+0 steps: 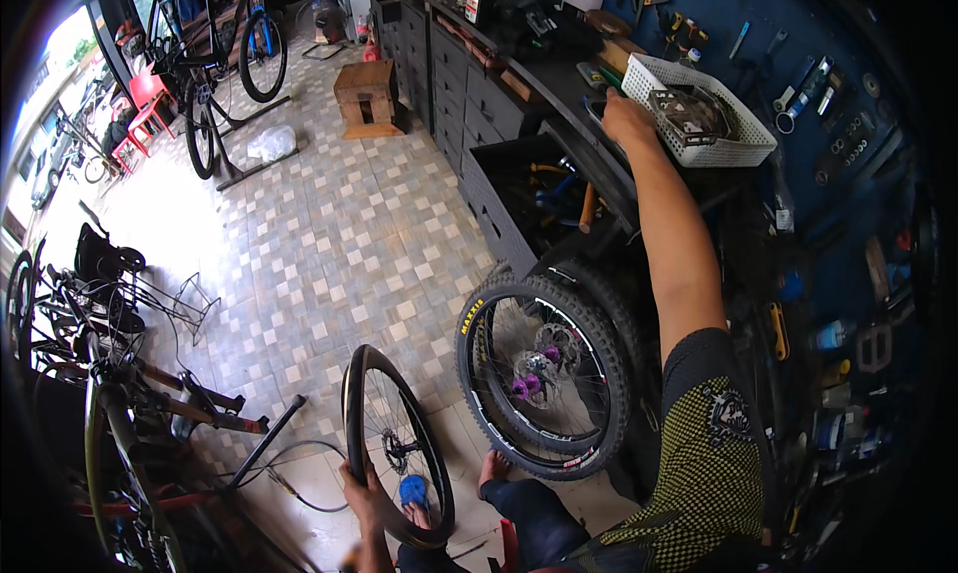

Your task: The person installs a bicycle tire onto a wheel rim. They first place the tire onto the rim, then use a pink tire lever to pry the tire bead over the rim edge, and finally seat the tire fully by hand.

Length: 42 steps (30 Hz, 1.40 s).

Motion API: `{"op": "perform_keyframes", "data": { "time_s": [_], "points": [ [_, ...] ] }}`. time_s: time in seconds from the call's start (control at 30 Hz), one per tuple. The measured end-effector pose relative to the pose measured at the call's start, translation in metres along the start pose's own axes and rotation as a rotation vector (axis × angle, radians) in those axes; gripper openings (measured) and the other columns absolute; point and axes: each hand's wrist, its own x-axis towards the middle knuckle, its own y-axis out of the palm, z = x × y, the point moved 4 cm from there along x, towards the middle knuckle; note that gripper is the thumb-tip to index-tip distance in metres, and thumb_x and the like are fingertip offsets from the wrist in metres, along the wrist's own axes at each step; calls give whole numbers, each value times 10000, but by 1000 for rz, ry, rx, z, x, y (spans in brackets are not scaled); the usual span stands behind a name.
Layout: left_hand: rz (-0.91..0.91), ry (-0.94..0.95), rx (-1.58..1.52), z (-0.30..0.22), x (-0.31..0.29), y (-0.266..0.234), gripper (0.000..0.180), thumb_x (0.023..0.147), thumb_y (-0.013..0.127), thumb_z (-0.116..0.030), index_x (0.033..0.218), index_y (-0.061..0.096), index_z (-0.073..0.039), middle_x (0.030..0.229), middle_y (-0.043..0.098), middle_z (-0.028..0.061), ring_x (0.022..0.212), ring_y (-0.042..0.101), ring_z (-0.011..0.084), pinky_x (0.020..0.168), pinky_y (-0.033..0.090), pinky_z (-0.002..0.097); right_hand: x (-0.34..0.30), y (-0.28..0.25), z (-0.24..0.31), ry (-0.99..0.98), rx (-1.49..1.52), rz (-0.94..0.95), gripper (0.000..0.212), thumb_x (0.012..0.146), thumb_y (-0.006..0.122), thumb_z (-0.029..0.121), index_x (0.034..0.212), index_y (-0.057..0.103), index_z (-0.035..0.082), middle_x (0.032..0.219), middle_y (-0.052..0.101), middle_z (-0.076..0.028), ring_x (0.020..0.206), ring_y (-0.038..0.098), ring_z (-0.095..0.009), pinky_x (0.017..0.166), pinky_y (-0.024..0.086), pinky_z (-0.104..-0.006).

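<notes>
My left hand [364, 491] is closed round the tyre of a thin bicycle wheel [351, 398]. The wheel stands upright near my feet, with a dark rim and a disc rotor at its hub. My right arm stretches far out to the workbench. There my right hand [629, 121] is closed beside a white plastic basket [654, 82]; whatever its fingers hold is too small and dark to name. Metal parts [689, 114] lie in the basket. Small green and dark items [599, 74] lie by my fingertips.
Two knobby-tyred wheels [479, 373] with purple hubs lean against the bench. An open drawer [499, 179] holds tools, one with an orange handle [588, 209]. Bicycle frames [125, 423] crowd the left. A wooden box stool [366, 94] stands farther off. Tools hang on the blue wall [709, 9].
</notes>
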Motion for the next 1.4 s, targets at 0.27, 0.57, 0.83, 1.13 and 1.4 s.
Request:
{"op": "perform_keyframes", "data": {
  "time_s": [0.27,0.57,0.83,1.13,1.4],
  "points": [
    [-6,-8,15,-8,-4,6,342,1001,715,-180,1265,545,-43,905,714,241,799,705,409,741,542,462,27,7,-6,-131,-245,19,370,1082,484,139,1420,620,76,1321,729,-176,1234,704,-355,1011,572,-488],
    [7,-12,6,0,-3,5,363,1010,704,-220,1289,553,-43,945,712,264,849,707,449,763,539,489,31,6,-7,-15,-230,20,315,1046,589,198,1312,722,95,1353,726,-143,1239,712,-318,1007,583,-449],
    [-9,4,29,11,1,-5,374,1027,691,-257,1305,551,-49,961,709,287,861,701,484,762,539,505,3,-26,10,-102,-213,-101,292,1020,585,118,1238,765,43,1302,737,-196,1208,721,-359,986,598,-477],
    [27,7,28,13,29,-10,357,1035,683,-258,1285,553,-38,950,713,286,869,699,490,759,533,508,-124,-31,58,-460,13,-833,188,994,628,162,1169,577,116,1115,662,-125,1063,674,-337,815,607,-476],
    [24,64,-67,18,58,-14,461,988,735,-262,1344,535,-49,937,725,259,852,725,423,760,547,474,-297,82,127,-602,1589,109,254,1117,570,205,1346,537,100,1162,609,-60,932,718,-156,670,619,-267]
  ]
}}
